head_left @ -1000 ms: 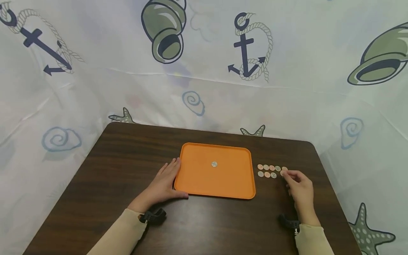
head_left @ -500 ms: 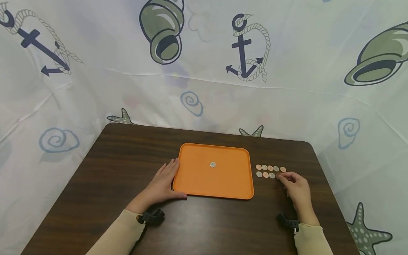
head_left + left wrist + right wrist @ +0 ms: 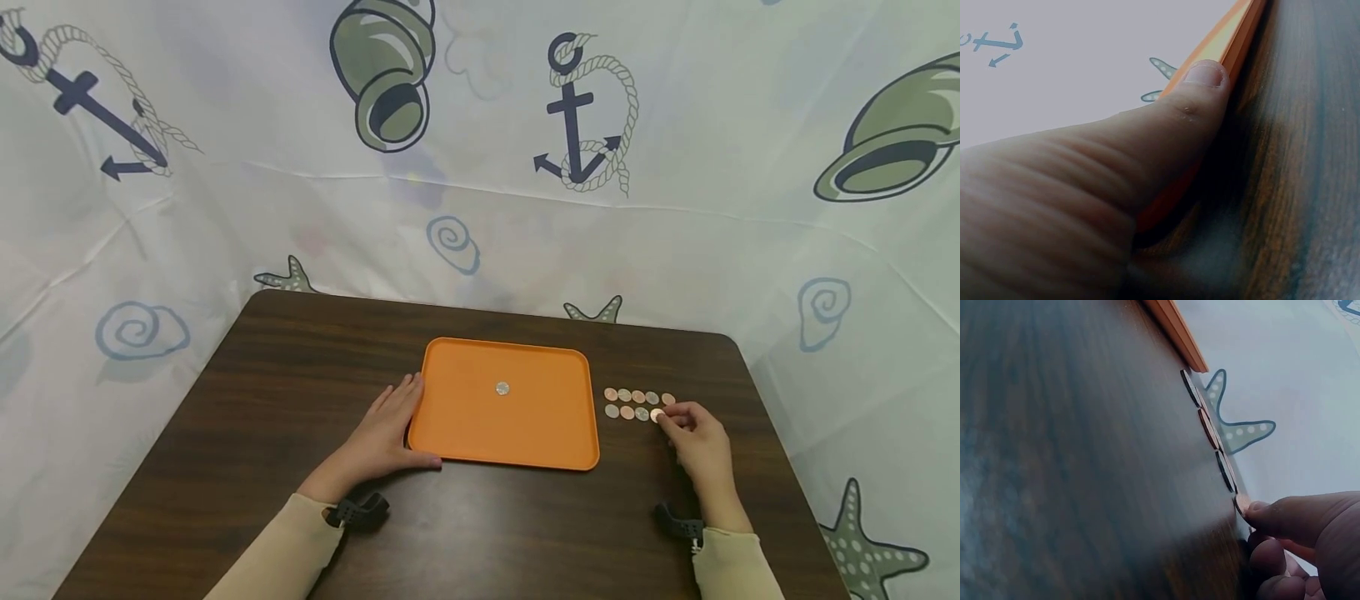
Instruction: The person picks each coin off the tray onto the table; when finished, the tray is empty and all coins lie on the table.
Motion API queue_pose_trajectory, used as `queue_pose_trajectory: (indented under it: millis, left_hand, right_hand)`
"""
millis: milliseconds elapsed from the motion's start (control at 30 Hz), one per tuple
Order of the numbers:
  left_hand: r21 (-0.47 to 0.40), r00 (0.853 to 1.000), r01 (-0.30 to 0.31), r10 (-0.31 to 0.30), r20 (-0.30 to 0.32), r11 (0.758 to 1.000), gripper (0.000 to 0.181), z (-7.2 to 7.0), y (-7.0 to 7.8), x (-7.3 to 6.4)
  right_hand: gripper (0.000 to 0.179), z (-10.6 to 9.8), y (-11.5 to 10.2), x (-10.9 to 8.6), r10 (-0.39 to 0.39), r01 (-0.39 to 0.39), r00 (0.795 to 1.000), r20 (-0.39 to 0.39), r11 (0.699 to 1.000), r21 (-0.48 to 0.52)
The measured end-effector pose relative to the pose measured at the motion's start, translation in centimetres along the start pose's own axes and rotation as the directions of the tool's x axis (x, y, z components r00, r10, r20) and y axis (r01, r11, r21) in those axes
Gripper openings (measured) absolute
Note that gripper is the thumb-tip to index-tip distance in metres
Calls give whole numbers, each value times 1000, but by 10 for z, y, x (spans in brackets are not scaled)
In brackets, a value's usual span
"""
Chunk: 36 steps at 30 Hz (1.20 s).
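An orange tray [image 3: 525, 429] lies on the dark wooden table, with one silvery coin [image 3: 502, 388] near its middle. My left hand [image 3: 382, 437] rests at the tray's left side, fingers straight along that edge and thumb at the front corner. Up close, the left thumb [image 3: 1197, 100] lies over the tray's rim [image 3: 1238, 47]. To the right of the tray are two rows of copper and silver coins [image 3: 627, 412]. With thumb and fingertips my right hand [image 3: 701, 437] pinches a copper-coloured coin [image 3: 1241, 505] at the right end of the near row.
The table [image 3: 300, 375] has a rounded far edge against a white cloth [image 3: 675, 250] printed with anchors and shells. A black strap [image 3: 363, 510] is on the left wrist, another strap [image 3: 678, 523] on the right.
My right hand has slid the pinched coin a short way left, closing the gap to its neighbour in the near row. My left hand has stayed at the tray.
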<state>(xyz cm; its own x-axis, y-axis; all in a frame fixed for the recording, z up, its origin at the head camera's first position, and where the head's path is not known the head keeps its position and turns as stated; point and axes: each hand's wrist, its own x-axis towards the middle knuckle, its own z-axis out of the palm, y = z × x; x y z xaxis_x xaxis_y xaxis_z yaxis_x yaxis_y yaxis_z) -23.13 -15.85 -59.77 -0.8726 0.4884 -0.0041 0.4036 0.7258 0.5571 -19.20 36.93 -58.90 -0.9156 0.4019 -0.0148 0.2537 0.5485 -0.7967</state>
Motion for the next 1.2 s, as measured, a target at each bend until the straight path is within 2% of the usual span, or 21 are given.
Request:
queue_pose_trajectory:
  millis: [567, 667, 733, 867, 967, 1033, 1100, 1200]
  left_hand:
    - [-5, 1000, -17, 17, -2, 1000, 142, 1, -2, 0]
    - [-4, 1000, -25, 25, -14, 1000, 142, 1, -1, 0]
    - [-4, 999, -30, 30, -19, 1000, 142, 2, 0, 1]
    - [-8, 1000, -27, 27, -9, 1000, 143, 3, 1, 2]
    - [-13, 1000, -30, 30, -7, 999, 143, 4, 2, 0]
    - [-11, 999, -33, 33, -13, 999, 143, 3, 3, 0]
    - [-2, 999, -31, 31, -19, 1000, 142, 2, 3, -1]
    - [14, 999, -28, 28, -26, 1000, 142, 0, 3, -2]
  right_hand:
    - [29, -1, 1, 1, -16, 17, 1000, 24, 998, -67]
    - [31, -2, 2, 0, -4, 5, 1000, 22, 1000, -21]
    - [33, -3, 2, -1, 25, -26, 1000, 14, 999, 47]
    - [34, -7, 1, -4, 102, -101, 995, 2, 977, 188]
    - [33, -10, -6, -7, 122, -121, 993, 7, 972, 200]
    - [33, -11, -18, -10, 97, -97, 995, 5, 983, 154]
    - [31, -10, -34, -13, 39, -40, 999, 16, 996, 75]
    - [28, -6, -63, -19, -81, 85, 992, 93, 996, -34]
